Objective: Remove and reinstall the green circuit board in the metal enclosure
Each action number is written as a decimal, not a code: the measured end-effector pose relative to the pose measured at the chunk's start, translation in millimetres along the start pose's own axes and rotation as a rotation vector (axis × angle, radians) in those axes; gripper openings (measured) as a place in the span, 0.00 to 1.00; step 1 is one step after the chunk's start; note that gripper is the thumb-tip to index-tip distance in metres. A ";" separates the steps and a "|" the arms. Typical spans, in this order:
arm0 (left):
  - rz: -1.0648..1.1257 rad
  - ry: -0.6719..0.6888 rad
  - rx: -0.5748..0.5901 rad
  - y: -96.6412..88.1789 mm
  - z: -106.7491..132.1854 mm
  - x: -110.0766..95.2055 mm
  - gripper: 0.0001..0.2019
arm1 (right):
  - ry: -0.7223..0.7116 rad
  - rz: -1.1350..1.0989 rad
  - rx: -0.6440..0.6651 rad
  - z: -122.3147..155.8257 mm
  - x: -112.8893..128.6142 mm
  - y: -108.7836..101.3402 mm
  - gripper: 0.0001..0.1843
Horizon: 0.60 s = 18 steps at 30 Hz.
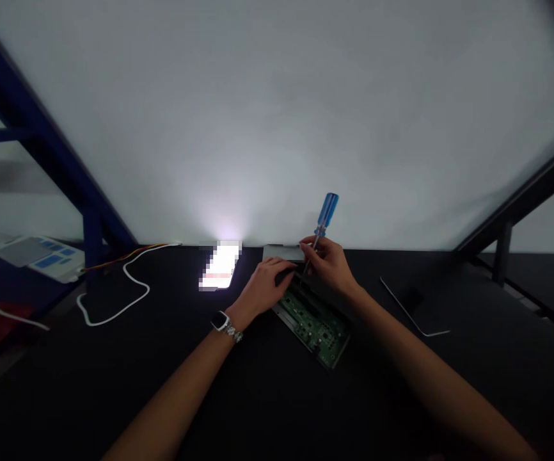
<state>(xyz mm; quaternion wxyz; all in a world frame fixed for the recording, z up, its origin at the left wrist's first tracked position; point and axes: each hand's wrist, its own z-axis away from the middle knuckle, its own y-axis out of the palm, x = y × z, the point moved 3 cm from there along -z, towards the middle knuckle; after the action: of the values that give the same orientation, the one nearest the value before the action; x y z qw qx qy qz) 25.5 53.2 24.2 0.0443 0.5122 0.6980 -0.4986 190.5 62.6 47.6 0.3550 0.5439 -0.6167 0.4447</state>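
Observation:
A screwdriver (327, 212) with a clear blue handle stands tilted, its handle up and its shaft pointing down at a green circuit board (325, 333). My right hand (329, 264) pinches the shaft below the handle. At the far left end of the board, my left hand (268, 285) is curled with thumb and fingers around a dark part of it. A pale metal plate (279, 252) lies just beyond the fingers. Where the screwdriver's tip meets the board is too dark to make out. A watch with a metal band (229, 325) is on my left wrist.
A brightly lit, blurred screen (222, 264) glows left of my hands. A white cable (114, 318) curls farther left, near a white and blue panel (41, 257). An L-shaped metal rod (409, 315) lies at the right. A pale wall (277, 128) rises behind the black table (238, 410).

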 end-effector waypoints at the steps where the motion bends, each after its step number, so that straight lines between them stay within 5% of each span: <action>1: 0.060 -0.011 0.000 0.3 -0.8 -2.8 0.13 | -0.027 0.017 0.004 -3.8 3.0 1.4 0.19; 6: 0.244 -0.099 -0.048 6.1 -4.0 -1.9 0.12 | -0.135 0.124 0.008 -11.9 15.0 8.3 0.17; 18: 0.158 -0.182 -0.145 11.3 -1.4 8.3 0.08 | -0.201 0.245 0.051 -6.0 18.0 17.3 0.10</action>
<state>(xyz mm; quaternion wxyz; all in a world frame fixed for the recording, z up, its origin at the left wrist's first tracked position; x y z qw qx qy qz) 30.9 59.6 12.9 0.1833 0.5138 0.6828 -0.4861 170.4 62.1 63.5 0.2208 0.5153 -0.6994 0.4434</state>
